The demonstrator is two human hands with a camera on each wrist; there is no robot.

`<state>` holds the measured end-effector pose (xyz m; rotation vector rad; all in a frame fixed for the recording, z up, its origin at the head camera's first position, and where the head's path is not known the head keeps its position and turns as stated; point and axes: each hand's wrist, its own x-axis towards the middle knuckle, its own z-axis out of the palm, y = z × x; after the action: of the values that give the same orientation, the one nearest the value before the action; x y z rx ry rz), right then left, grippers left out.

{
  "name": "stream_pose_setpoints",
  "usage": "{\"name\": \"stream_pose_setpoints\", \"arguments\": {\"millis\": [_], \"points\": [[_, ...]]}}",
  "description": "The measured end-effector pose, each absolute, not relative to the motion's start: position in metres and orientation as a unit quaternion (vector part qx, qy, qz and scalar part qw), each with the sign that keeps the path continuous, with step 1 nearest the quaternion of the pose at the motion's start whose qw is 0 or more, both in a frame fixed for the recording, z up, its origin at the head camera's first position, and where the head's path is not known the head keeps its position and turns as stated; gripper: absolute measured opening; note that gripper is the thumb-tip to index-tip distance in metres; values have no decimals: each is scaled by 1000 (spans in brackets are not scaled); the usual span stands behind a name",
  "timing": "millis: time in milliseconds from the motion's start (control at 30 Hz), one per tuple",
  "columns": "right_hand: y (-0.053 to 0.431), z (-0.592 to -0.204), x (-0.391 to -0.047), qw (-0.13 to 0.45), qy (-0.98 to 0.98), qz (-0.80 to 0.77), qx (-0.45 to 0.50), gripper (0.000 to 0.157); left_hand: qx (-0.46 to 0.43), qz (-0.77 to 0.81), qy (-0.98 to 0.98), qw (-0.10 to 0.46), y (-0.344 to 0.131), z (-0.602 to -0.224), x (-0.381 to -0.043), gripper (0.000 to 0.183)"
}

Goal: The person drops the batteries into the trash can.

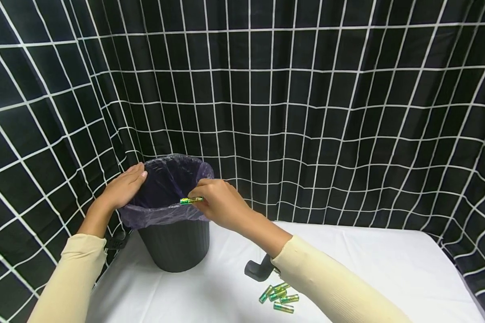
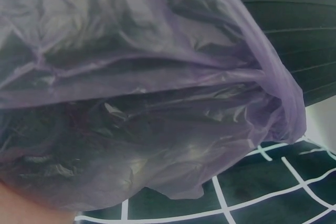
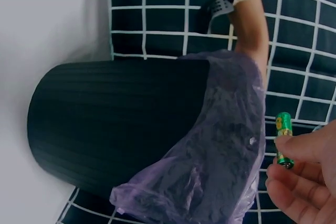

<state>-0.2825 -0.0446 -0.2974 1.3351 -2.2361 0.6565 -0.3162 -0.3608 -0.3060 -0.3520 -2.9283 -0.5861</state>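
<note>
A black ribbed trash bin (image 1: pixel 177 246) stands on the white table, lined with a purple translucent bag (image 1: pixel 149 217) folded over its rim. My left hand (image 1: pixel 125 186) rests on the bin's left rim over the bag, fingers straight. Between thumb and fingers, my right hand (image 1: pixel 218 202) pinches a green and gold battery (image 1: pixel 191 200) above the front right of the rim. The same battery (image 3: pixel 284 139) shows upright in the right wrist view, beside the bag's edge. In the left wrist view, the bag (image 2: pixel 157 87) fills most of the picture.
Several more green and gold batteries (image 1: pixel 278 294) lie in a loose group on the white table (image 1: pixel 210 296), near my right forearm. A black object (image 1: pixel 258 269) is partly hidden by that sleeve. Black curtains (image 1: pixel 307 112) with a white grid stand behind and at the sides.
</note>
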Motion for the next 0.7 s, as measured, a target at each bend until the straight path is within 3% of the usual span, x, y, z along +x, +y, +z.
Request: {"name": "stream_pose_setpoints", "arguments": {"millis": [700], "points": [[-73, -293, -302, 194, -837, 240, 452, 17, -119, -191, -972, 64, -360, -306, -315, 66]]}}
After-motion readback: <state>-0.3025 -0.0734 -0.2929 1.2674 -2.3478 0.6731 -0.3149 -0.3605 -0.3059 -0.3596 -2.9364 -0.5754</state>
